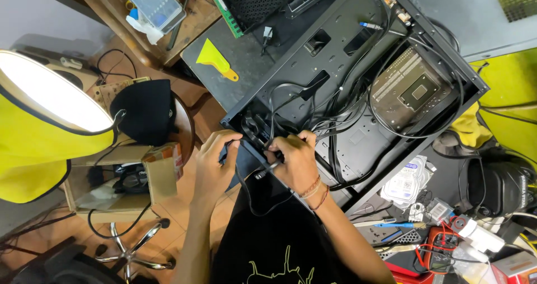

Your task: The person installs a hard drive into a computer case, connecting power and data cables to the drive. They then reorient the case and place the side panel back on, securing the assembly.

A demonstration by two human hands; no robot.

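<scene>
Both hands work at the near corner of an open black computer case (pixel 358 66) lying flat on the desk (pixel 246 60). The left hand (pixel 214 160) pinches a thin black cable (pixel 241 183) at the case edge, fingers closed narrow around it. The right hand (pixel 295 160), beaded bands on its wrist, is closed on what looks like a slim tool or plug end (pixel 267 168) just inside that corner; exactly what sits in this grip is too small to tell.

The cable droops in a loop below the 2 grips and runs up into a tangle of more black leads (pixel 335 121) beyond the right grip, so it reads as light, limp and springy rather than stiff. It likely slides easily through the fingers. The safest hold is judged to be close to the connector body, not mid-run, since pulling the lead could strain small pins.

Farther beyond the grips, a grey drive-like box (pixel 411 91) sits in the case. A yellow scraper (pixel 215 59) lies well left of it.
</scene>
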